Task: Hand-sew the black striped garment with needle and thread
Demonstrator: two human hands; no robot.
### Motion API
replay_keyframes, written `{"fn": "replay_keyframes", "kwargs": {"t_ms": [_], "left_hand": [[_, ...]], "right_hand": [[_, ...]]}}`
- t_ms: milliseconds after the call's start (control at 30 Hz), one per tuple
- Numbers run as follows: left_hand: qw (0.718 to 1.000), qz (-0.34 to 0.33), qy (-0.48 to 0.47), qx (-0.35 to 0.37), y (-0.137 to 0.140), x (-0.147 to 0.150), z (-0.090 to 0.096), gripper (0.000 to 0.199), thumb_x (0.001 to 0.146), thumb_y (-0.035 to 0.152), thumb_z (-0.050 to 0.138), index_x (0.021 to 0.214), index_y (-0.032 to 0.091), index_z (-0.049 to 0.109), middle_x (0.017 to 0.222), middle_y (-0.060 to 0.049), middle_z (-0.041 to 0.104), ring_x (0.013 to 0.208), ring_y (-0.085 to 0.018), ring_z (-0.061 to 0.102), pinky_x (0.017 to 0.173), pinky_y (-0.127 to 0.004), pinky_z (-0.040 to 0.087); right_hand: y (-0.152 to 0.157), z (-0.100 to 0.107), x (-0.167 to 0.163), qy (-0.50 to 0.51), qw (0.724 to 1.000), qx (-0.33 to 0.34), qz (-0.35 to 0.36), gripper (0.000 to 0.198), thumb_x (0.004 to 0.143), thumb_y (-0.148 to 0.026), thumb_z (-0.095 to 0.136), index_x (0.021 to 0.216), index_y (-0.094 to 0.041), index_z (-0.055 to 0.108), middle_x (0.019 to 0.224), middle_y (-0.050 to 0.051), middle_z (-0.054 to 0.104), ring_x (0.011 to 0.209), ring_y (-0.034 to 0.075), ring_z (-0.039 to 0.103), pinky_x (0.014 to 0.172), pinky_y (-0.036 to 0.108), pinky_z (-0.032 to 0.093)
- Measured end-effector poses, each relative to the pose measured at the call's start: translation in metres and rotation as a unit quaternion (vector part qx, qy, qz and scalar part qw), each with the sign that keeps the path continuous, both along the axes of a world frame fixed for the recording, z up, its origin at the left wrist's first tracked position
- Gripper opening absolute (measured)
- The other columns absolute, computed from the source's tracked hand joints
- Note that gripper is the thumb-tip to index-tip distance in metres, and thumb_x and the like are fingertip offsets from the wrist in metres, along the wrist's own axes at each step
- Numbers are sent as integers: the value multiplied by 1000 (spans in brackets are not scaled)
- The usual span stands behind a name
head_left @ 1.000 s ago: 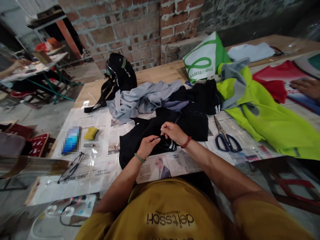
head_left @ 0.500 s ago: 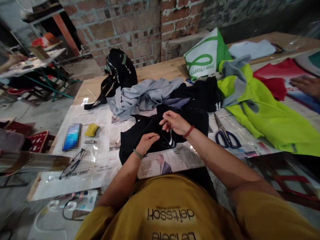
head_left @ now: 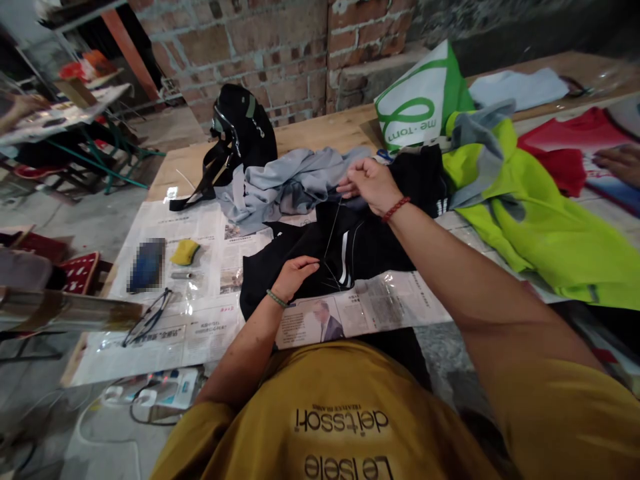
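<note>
A black garment with white stripes (head_left: 360,247) lies on newspaper in front of me. My left hand (head_left: 295,275) presses down on the black cloth near the stripes, fingers pinched on it. My right hand (head_left: 367,183) is raised up and away over the garment, fingers pinched on a thin thread (head_left: 333,230) that runs taut down to the cloth by my left hand. A needle is too small to make out.
A grey garment (head_left: 290,187), black bag (head_left: 240,137), green-white bag (head_left: 420,107) and neon yellow jacket (head_left: 540,220) lie behind. Phone (head_left: 146,265), yellow sponge (head_left: 184,252) and glasses (head_left: 147,317) sit left. Another person's hand (head_left: 617,163) rests at far right.
My right hand has lifted from beside my left hand up and away, drawing the thread out long. My right arm now hides the scissors. My left hand has stayed on the cloth.
</note>
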State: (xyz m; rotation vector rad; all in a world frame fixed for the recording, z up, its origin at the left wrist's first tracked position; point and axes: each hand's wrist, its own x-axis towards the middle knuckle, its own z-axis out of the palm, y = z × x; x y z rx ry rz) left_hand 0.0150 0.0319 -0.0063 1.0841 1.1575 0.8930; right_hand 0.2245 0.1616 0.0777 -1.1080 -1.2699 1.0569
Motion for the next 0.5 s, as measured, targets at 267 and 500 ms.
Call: {"fn": "replay_keyframes", "kwargs": {"t_ms": [267,500], "left_hand": [[1000,-1,-2,6,-1,-1,1,26,58,33,74,76,14,71,68,1,65,63,-10,51,64,-23,40],[1000,-2,2,1,-1,0,2,25,59,32,74,76,14,71,67,1,65,62,-9,51,63,-22,39]], "right_hand": [[25,20,20,-127,976,146,-105,10,86,-11,47,81,-19,48,68,-3,61,57,7,61,51,18,49],[42,50,38,-151,947,231,-164,14,83,-6,47,79,-19,48,64,-4,58,55,4,58,53,15,50]]}}
